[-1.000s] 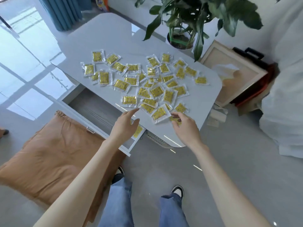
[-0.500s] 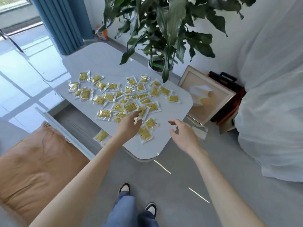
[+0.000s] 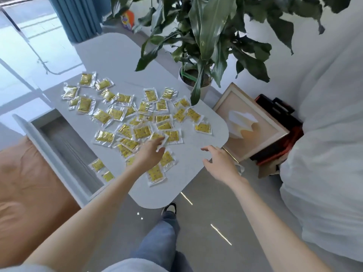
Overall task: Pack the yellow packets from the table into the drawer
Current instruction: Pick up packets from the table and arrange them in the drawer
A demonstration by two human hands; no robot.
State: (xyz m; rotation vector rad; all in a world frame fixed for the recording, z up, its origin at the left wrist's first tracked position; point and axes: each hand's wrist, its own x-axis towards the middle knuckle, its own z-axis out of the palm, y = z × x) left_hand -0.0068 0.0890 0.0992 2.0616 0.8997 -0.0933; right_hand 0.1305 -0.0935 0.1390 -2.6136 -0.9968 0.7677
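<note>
Several yellow packets [image 3: 142, 131] in clear wrappers lie scattered over the white table [image 3: 198, 154]. My left hand [image 3: 149, 156] reaches over the near ones and pinches the clear edge of one packet [image 3: 160, 138] between thumb and fingers. To its right, my right hand [image 3: 220, 161] hovers over the table's rounded right edge with spread fingers, holding nothing. The drawer [image 3: 64, 138] stands pulled out under the table's left side. Two packets [image 3: 97, 165] lie at its near end.
A potted plant [image 3: 196, 75] stands behind the table, its leaves hanging over the far edge. A framed picture [image 3: 249, 122] and a black-and-red case [image 3: 279, 107] lean at the right. A brown cushion [image 3: 25, 183] lies left of the drawer, white cloth [image 3: 324, 154] at far right.
My left hand moved from the drawer's edge up onto the packets and took hold of one. My right hand left the packets, drew off to the right and opened. The view shifted.
</note>
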